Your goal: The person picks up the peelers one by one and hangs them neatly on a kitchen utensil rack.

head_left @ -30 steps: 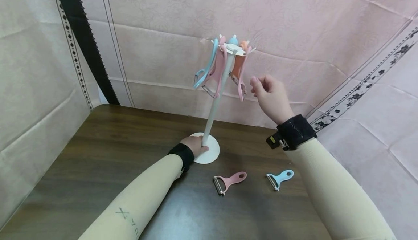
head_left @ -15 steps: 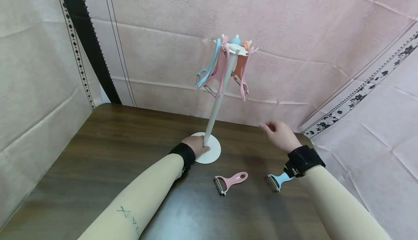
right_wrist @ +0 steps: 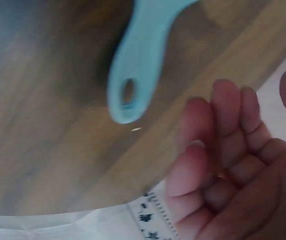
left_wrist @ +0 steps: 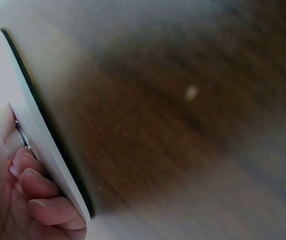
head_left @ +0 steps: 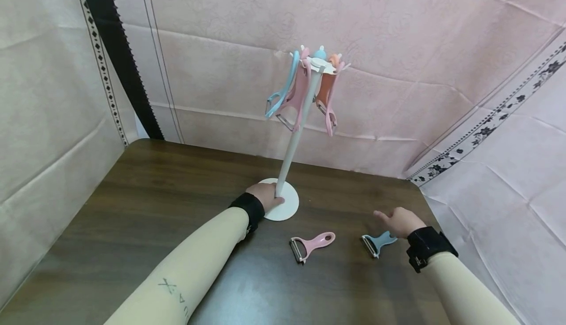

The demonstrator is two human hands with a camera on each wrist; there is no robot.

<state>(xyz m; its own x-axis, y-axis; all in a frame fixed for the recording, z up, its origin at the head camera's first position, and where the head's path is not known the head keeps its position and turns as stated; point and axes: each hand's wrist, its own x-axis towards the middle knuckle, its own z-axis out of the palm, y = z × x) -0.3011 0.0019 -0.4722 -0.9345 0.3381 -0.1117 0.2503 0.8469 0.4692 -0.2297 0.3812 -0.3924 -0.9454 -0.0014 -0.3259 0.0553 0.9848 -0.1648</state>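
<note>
My left hand [head_left: 264,196] grips the foot of a white stand [head_left: 290,160], just above its round base [head_left: 285,210]. In the left wrist view, the fingers [left_wrist: 53,210] curl close over the base. From the stand's top hang several peelers, among them a blue one [head_left: 283,89], a pink one [head_left: 301,89] and an orange one [head_left: 325,86]. My right hand [head_left: 403,222] is above the table, beside the handle of a blue peeler [head_left: 379,241], fingers loosely bent and holding nothing. The right wrist view shows that handle [right_wrist: 140,60] apart from the fingers [right_wrist: 198,125].
A pink peeler [head_left: 316,243] lies on the brown wooden table [head_left: 185,226], left of the blue one. Pale patterned cloth [head_left: 230,79] hangs behind the table and at both sides. A black strip [head_left: 117,54] runs down the cloth at the left.
My right hand has come down from beside the hanging peelers to the blue peeler on the table. The left hand keeps its grip on the stand.
</note>
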